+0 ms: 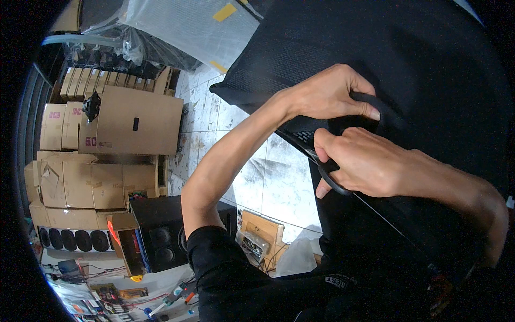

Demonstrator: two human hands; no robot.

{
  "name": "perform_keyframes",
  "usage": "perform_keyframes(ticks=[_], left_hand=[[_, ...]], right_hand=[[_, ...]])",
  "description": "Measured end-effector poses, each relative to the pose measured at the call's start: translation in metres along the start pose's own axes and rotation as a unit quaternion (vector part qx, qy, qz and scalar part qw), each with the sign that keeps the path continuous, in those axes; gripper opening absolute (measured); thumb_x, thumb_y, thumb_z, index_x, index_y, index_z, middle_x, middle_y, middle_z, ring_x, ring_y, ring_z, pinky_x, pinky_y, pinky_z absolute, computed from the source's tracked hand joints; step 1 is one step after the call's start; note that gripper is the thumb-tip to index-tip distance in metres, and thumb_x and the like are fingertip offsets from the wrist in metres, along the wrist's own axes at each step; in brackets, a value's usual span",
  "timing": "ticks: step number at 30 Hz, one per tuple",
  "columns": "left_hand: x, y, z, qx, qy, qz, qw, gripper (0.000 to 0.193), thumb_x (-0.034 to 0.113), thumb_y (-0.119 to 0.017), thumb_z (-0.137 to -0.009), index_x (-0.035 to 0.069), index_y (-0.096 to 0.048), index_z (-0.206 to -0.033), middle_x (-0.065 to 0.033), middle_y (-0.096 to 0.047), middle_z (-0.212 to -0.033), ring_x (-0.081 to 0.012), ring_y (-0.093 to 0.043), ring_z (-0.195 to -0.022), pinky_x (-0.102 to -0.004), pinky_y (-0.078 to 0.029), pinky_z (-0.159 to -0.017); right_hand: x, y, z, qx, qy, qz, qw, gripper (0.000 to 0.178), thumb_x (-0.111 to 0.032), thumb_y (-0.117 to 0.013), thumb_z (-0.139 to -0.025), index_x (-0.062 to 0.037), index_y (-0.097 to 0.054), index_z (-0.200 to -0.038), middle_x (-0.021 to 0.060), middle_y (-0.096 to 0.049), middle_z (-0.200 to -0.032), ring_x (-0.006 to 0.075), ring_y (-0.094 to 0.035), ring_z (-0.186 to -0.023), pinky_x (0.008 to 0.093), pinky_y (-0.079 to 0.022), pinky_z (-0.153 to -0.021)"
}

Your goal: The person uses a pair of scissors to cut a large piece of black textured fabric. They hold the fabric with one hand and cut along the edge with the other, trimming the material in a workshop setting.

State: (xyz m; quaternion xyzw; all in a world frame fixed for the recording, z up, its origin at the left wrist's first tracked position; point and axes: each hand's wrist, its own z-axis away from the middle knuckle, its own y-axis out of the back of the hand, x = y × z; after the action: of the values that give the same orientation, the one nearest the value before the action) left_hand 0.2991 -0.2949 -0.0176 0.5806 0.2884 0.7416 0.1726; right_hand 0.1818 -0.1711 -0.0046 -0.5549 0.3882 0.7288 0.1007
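Note:
A wide sheet of black fabric (429, 70) covers a large panel in front of me, and a perforated surface shows faintly through it at the upper left. My left hand (330, 91) pinches a raised fold of this fabric between thumb and fingers. Just below it, my right hand (370, 163) is closed around the black handles of scissors (333, 183). Their metal blades lie close to the fabric's edge, partly hidden by my fingers. Whether the blades are apart or together I cannot make out.
Cardboard boxes (131, 121) are stacked to the left on a tiled floor (252, 166). Below them stands a black speaker cabinet (161, 222), with cables and tools scattered nearby. A panel wrapped in clear plastic (188, 27) leans at the top.

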Motion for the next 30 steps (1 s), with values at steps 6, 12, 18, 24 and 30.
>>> perform_keyframes(ticks=[6, 12, 18, 24, 30], left_hand=[[-0.012, 0.002, 0.001, 0.018, -0.015, -0.024, 0.999, 0.028, 0.025, -0.077, -0.087, -0.001, -0.072, -0.093, -0.0067, -0.067, -0.072, -0.0078, -0.057, -0.071, -0.0318, -0.047, -0.065], [-0.016, 0.022, 0.036, 0.061, 0.055, -0.157, 0.984, 0.044, 0.031, -0.08, -0.083, 0.002, -0.069, -0.113, -0.0136, -0.071, -0.107, -0.0219, -0.067, -0.099, -0.0348, -0.05, -0.091], [0.011, -0.007, 0.112, 0.588, 0.103, -0.226, 0.77, 0.038, 0.02, -0.068, -0.092, -0.001, -0.062, -0.123, -0.0165, -0.065, -0.121, -0.0261, -0.061, -0.115, -0.0391, -0.046, -0.102], [0.057, -0.143, 0.132, 0.659, 0.13, 0.433, 0.601, 0.055, 0.039, -0.055, -0.098, 0.001, -0.043, -0.136, -0.0176, -0.053, -0.124, -0.0286, -0.054, -0.115, -0.0448, -0.043, -0.103], [0.055, -0.162, 0.094, 0.536, 0.128, 0.555, 0.624, 0.03, 0.023, -0.059, -0.097, -0.006, -0.057, -0.105, -0.0159, -0.063, -0.088, -0.0324, -0.069, -0.074, -0.0445, -0.062, -0.071]], right_hand=[[-0.012, 0.008, 0.001, -0.011, -0.094, 0.009, 0.995, 0.044, -0.02, -0.075, -0.085, 0.0148, -0.049, -0.088, 0.0316, -0.064, -0.073, 0.0413, -0.071, -0.078, 0.043, -0.055, -0.067], [-0.011, 0.01, 0.059, -0.02, -0.164, -0.051, 0.985, 0.059, -0.04, -0.086, -0.073, 0.0014, -0.051, -0.095, 0.0132, -0.058, -0.061, 0.0342, -0.061, -0.057, 0.0405, -0.045, -0.056], [-0.022, -0.008, 0.219, 0.205, -0.305, 0.04, 0.929, 0.071, -0.045, -0.087, -0.067, -0.0067, -0.045, -0.109, -0.0024, -0.05, -0.065, 0.0098, -0.052, -0.052, 0.0258, -0.042, -0.048], [0.013, -0.03, 0.314, 0.51, -0.279, 0.066, 0.811, 0.075, -0.06, -0.074, -0.081, -0.0057, -0.041, -0.122, -0.004, -0.047, -0.067, 0.0045, -0.047, -0.049, 0.02, -0.038, -0.044], [0.004, -0.056, 0.332, 0.549, -0.283, 0.025, 0.786, 0.077, -0.058, -0.076, -0.081, -0.0069, -0.038, -0.125, -0.004, -0.053, -0.069, 0.0036, -0.05, -0.053, 0.0175, -0.037, -0.047]])
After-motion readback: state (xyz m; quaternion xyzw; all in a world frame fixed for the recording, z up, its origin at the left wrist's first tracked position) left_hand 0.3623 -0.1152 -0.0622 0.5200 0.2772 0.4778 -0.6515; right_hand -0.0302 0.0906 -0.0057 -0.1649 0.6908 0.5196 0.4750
